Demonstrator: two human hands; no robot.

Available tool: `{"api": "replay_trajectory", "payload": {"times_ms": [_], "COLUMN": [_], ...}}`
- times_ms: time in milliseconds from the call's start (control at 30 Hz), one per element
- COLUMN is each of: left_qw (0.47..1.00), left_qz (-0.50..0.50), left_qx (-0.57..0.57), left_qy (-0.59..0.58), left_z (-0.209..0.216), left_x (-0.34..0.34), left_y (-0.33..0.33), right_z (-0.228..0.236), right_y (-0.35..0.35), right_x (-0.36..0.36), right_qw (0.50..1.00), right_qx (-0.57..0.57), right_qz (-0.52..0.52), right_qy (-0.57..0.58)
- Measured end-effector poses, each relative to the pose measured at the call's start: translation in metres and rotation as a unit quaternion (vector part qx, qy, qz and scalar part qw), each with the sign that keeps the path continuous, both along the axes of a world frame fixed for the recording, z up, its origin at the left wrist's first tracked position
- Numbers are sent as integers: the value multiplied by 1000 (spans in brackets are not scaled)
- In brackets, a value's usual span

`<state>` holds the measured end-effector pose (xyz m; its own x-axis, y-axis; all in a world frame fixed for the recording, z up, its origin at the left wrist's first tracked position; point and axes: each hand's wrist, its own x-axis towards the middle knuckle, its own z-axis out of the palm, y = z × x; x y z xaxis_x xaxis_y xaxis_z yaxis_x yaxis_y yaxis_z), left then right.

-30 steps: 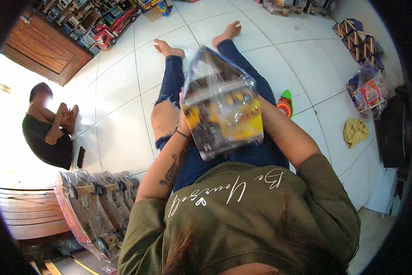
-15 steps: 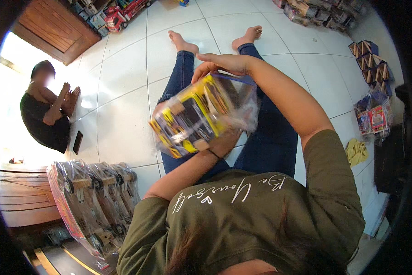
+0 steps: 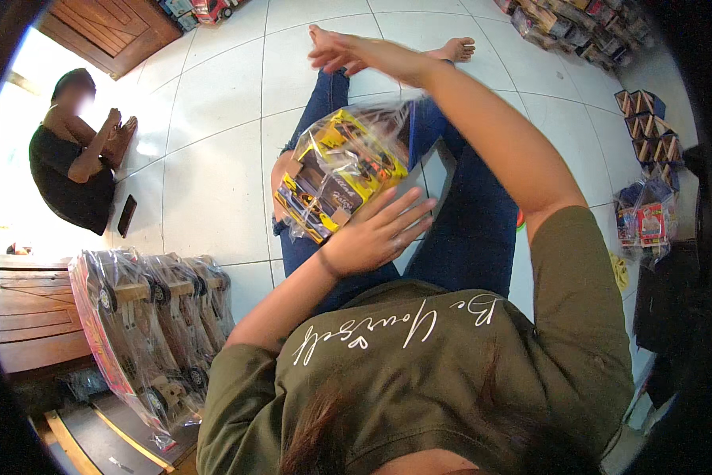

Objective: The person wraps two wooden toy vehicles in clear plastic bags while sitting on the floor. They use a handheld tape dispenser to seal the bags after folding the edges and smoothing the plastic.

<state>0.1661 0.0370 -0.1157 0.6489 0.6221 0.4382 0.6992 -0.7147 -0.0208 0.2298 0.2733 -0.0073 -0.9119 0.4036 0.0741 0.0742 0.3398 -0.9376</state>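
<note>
A boxy yellow and black toy with small wooden blocks on it, wrapped in clear plastic, rests on my left thigh. At its near side my left hand lies with fingers stretched out and spread, close to the wrap; whether it touches cannot be made out. My right hand is raised beyond the far end of the toy, fingers apart and a little blurred, holding nothing. Loose plastic bunches at the toy's far right end.
Plastic-wrapped wheeled wooden toys stand at lower left. Another person sits by the doorway, near a dark phone. More wrapped goods lie at far right, with triangular-patterned racks and a bagged red item along the right side.
Both hands have come off the wrapped toy. My right hand has moved up and away to the far side; my left has come out from beneath to the near side.
</note>
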Motion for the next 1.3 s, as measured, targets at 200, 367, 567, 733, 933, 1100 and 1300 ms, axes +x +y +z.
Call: {"api": "replay_trajectory", "payload": {"times_ms": [200,367,567,733,933,1100,1300], "left_qw": [844,867,849,874,870,845,818], "left_qz": [322,382,291,277,247,254,249], "left_qx": [139,33,24,-29,17,-24,-47], "left_qy": [-406,-318,-441,-397,-427,-469,-516], "left_z": [39,56,73,68,66,77,93], "left_x": [-32,-48,-61,-55,-69,-63,-59], "left_y": [-20,32,11,10,1,5,22], "right_z": [16,23,28,36,52,43,51], "right_y": [-45,-51,-69,-75,-48,-39,-43], "right_x": [58,24,21,13,22,24,23], "right_qw": [907,905,874,909,944,942,938], "right_qx": [413,419,471,404,304,310,326], "right_qz": [74,59,95,42,32,104,95], "right_qy": [27,30,78,95,120,70,66]}}
